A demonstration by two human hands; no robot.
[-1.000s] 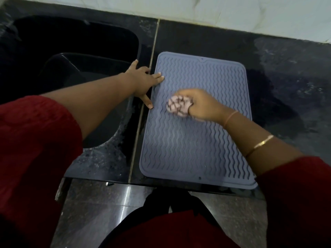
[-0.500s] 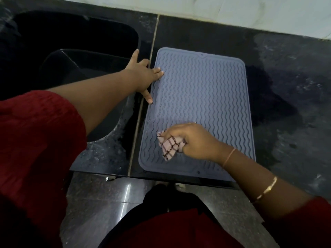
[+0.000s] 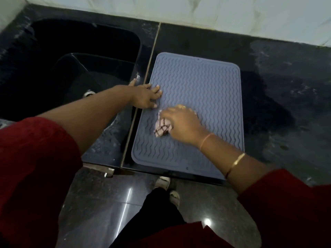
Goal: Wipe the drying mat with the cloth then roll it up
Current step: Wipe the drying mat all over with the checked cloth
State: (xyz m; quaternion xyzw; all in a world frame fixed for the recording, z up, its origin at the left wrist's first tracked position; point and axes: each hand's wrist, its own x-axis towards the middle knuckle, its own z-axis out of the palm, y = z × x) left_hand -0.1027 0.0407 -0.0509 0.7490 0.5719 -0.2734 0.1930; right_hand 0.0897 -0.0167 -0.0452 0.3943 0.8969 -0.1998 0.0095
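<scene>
Drying mat (image 3: 197, 97) flat on dark worktop (image 3: 279, 90), beside sink (image 3: 77, 68). Left hand (image 3: 146, 97) spread open, pressing mat's left edge. Right hand (image 3: 180, 122) clutching checked cloth (image 3: 162, 127) against mat's middle.

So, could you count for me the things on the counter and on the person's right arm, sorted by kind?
Drying mat: 1
Cloth: 1
Hands, left hand and right hand: 2
Wrist bands, a thin thread band and a gold bangle: 2
Total: 6
</scene>
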